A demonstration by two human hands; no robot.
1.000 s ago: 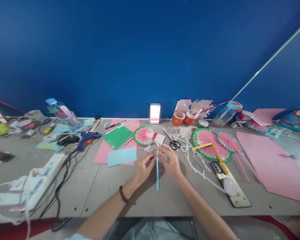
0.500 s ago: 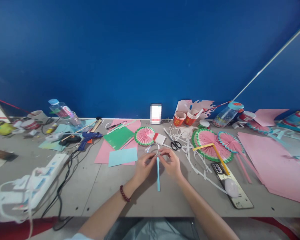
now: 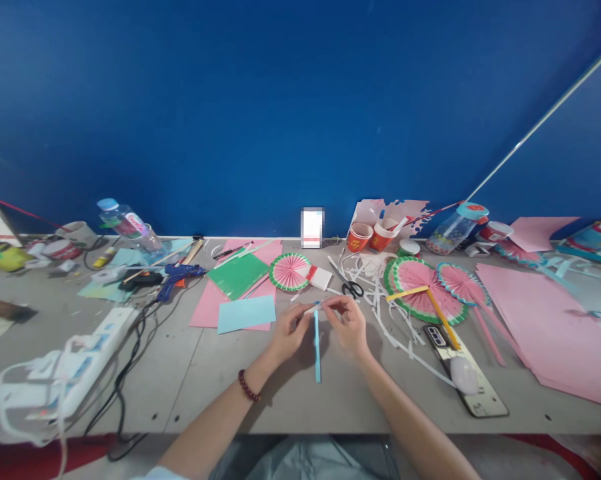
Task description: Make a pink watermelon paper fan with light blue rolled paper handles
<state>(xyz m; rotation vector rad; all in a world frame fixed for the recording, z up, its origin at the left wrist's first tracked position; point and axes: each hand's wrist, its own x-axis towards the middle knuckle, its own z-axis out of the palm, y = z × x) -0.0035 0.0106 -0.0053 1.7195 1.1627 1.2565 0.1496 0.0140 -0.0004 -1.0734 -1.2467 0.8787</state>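
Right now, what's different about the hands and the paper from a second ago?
The pale loop that curved up above the fingertips no longer shows; just a small pale piece is seen at the fingertips of the left hand and right hand. The right hand shifted slightly rightward. Nothing looks let go. The blue strip, scissors and green-edged fan stayed put.

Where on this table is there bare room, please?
Bare: between the left forearm and black cables; also between both forearms, on the near side of the blue strip. Crowded: around the scissors, white strips and paper fans.
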